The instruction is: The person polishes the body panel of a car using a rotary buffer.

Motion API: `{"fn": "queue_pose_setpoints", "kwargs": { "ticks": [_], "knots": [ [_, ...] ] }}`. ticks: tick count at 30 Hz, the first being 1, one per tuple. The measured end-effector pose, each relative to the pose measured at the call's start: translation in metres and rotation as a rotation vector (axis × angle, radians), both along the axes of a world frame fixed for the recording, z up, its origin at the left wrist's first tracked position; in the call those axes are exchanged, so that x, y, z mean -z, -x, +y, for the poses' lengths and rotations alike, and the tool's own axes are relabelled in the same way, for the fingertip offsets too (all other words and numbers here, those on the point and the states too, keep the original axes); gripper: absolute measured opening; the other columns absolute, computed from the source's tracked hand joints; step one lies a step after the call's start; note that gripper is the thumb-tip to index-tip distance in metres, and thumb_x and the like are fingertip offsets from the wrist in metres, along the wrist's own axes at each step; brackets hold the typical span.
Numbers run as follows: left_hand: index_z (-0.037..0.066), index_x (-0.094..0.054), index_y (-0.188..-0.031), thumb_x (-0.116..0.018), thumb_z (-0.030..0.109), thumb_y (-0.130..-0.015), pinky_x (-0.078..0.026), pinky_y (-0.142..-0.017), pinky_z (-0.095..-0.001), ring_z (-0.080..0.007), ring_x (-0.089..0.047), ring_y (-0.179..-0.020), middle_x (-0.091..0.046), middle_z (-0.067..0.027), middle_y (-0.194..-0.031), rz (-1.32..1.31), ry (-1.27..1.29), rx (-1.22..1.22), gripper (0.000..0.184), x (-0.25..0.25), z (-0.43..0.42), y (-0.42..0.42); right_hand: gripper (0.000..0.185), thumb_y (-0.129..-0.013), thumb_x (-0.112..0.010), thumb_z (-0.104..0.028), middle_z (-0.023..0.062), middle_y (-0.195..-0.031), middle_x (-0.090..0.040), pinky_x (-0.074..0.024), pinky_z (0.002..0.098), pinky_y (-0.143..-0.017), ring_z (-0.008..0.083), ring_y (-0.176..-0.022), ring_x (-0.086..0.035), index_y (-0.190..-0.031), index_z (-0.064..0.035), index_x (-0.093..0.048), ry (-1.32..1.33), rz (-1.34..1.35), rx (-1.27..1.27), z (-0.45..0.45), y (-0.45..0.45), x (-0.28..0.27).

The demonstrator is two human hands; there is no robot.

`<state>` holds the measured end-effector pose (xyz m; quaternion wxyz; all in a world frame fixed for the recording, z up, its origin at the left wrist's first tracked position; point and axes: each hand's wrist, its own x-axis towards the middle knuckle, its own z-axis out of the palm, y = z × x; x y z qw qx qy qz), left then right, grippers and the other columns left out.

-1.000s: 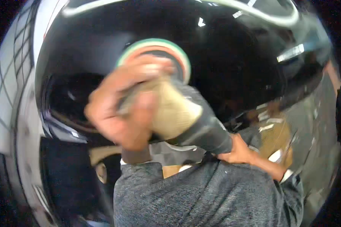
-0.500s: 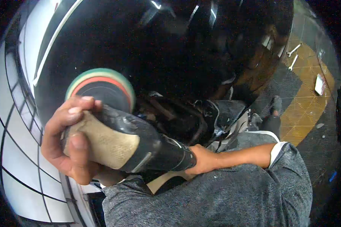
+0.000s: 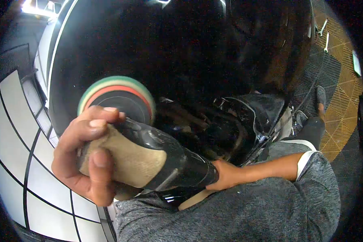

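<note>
A black polisher [image 3: 185, 165] with a tan patch on its head lies across my view, held in both hands. My left hand [image 3: 82, 157] is wrapped over the polisher's head, fingers curled on the tan cover. Around the rear end of the body, my right hand [image 3: 226, 174] is closed, with its fingers partly hidden underneath. Beyond my left fingers shows the round polishing pad [image 3: 117, 82], ringed green, cream and red around a dark backing plate. The pad is against or just over a glossy black car panel [image 3: 181, 52]; I cannot tell which.
Dark, glossy bodywork [image 3: 254, 113] continues below the panel, near my right forearm. Two wrenches [image 3: 326, 42] and a white flat object [image 3: 356, 63] lie on the yellow and black grid floor [image 3: 341, 117]. Grey shoes [image 3: 320, 96] stand there. White panelled surfaces [image 3: 48, 181] fill the left side.
The view has shifted, and the polisher with both hands now appears slightly farther right and lower. More of the shoes is visible at right. Both hands keep their grip.
</note>
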<state>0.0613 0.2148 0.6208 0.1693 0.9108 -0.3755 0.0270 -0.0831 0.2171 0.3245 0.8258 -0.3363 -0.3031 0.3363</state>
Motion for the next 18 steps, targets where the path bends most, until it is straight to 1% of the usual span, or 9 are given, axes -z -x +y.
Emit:
{"fn": "queue_pose_setpoints", "kwargs": {
  "ticks": [2,5,8,9,10,12,14,15,18],
  "knots": [
    [-0.021,-0.054,-0.101,-0.055,0.004,-0.082,-0.057,-0.078,-0.0437,-0.0410,-0.066,-0.087,-0.060,-0.0356,-0.094,0.003,0.109,0.174,0.032,0.012,0.008,-0.012,0.059,-0.066,-0.081,-0.030,0.0190,-0.097,-0.072,-0.0556,0.0432,-0.085,0.0359,-0.088,-0.070,-0.114,-0.0015,-0.062,-0.034,-0.014,0.165,0.007,0.008,0.004],
    [-0.016,-0.054,-0.106,-0.053,0.009,-0.086,-0.058,-0.074,-0.0431,-0.0415,-0.065,-0.083,-0.059,-0.0378,-0.097,0.053,-0.008,0.117,0.032,0.006,0.000,-0.013,0.061,-0.066,-0.082,-0.032,0.0197,-0.101,-0.071,-0.0547,0.0440,-0.087,0.0362,-0.092,-0.069,-0.116,-0.0018,-0.062,-0.056,0.056,0.223,0.024,0.018,0.006],
    [-0.011,-0.055,-0.111,-0.051,0.014,-0.090,-0.059,-0.069,-0.0426,-0.0421,-0.064,-0.079,-0.057,-0.0399,-0.100,0.100,-0.133,0.041,0.033,-0.002,-0.008,-0.012,0.066,-0.065,-0.083,-0.033,0.0206,-0.106,-0.070,-0.0532,0.0448,-0.091,0.0357,-0.098,-0.068,-0.119,-0.0019,-0.061,-0.063,0.052,0.213,0.029,0.017,0.000],
    [-0.019,-0.053,-0.106,-0.055,0.017,-0.084,-0.058,-0.075,-0.0402,-0.0399,-0.065,-0.080,-0.060,-0.0391,-0.097,0.085,0.013,0.043,0.042,0.001,-0.004,-0.011,0.067,-0.066,-0.083,-0.034,0.0209,-0.107,-0.069,-0.0526,0.0451,-0.092,0.0360,-0.100,-0.067,-0.119,-0.0020,-0.060,-0.084,0.052,0.139,0.029,0.013,-0.005],
    [-0.019,-0.053,-0.106,-0.055,0.017,-0.084,-0.058,-0.075,-0.0402,-0.0399,-0.065,-0.080,-0.060,-0.0391,-0.097,0.086,0.009,0.041,0.042,0.001,-0.005,-0.011,0.068,-0.066,-0.083,-0.034,0.0211,-0.108,-0.069,-0.0520,0.0454,-0.093,0.0364,-0.102,-0.066,-0.120,-0.0020,-0.060,-0.102,0.052,0.064,0.028,0.011,-0.009],
    [-0.021,-0.051,-0.107,-0.054,0.002,-0.080,-0.055,-0.079,-0.0400,-0.0381,-0.066,-0.084,-0.060,-0.0388,-0.095,0.140,0.141,0.029,0.036,-0.002,-0.006,-0.012,0.065,-0.066,-0.084,-0.032,0.0204,-0.111,-0.068,-0.0507,0.0438,-0.095,0.0336,-0.106,-0.065,-0.118,0.0001,-0.060,-0.021,0.005,0.023,0.023,0.006,-0.016],
    [-0.021,-0.053,-0.105,-0.055,0.001,-0.080,-0.054,-0.080,-0.0397,-0.0372,-0.066,-0.086,-0.061,-0.0379,-0.096,0.155,0.090,0.137,0.034,-0.003,-0.003,-0.021,0.063,-0.067,-0.085,-0.030,0.0196,-0.114,-0.067,-0.0495,0.0421,-0.097,0.0308,-0.110,-0.064,-0.115,0.0022,-0.061,0.067,-0.044,-0.018,0.019,0.006,-0.018],
    [-0.019,-0.053,-0.106,-0.053,0.008,-0.084,-0.056,-0.074,-0.0418,-0.0400,-0.065,-0.082,-0.059,-0.0388,-0.096,0.150,-0.029,0.148,0.034,-0.001,-0.009,-0.023,0.061,-0.067,-0.084,-0.029,0.0202,-0.113,-0.068,-0.0499,0.0424,-0.096,0.0316,-0.108,-0.064,-0.114,0.0022,-0.062,0.055,0.024,0.025,0.017,0.010,-0.017],
    [-0.018,-0.053,-0.105,-0.052,0.008,-0.086,-0.057,-0.072,-0.0429,-0.0416,-0.064,-0.081,-0.058,-0.0388,-0.097,0.177,-0.131,0.167,0.032,0.007,-0.016,-0.029,0.060,-0.067,-0.084,-0.029,0.0211,-0.112,-0.068,-0.0507,0.0425,-0.094,0.0332,-0.105,-0.066,-0.113,0.0024,-0.062,-0.011,0.116,0.063,0.026,0.021,-0.006]
  ]
}}
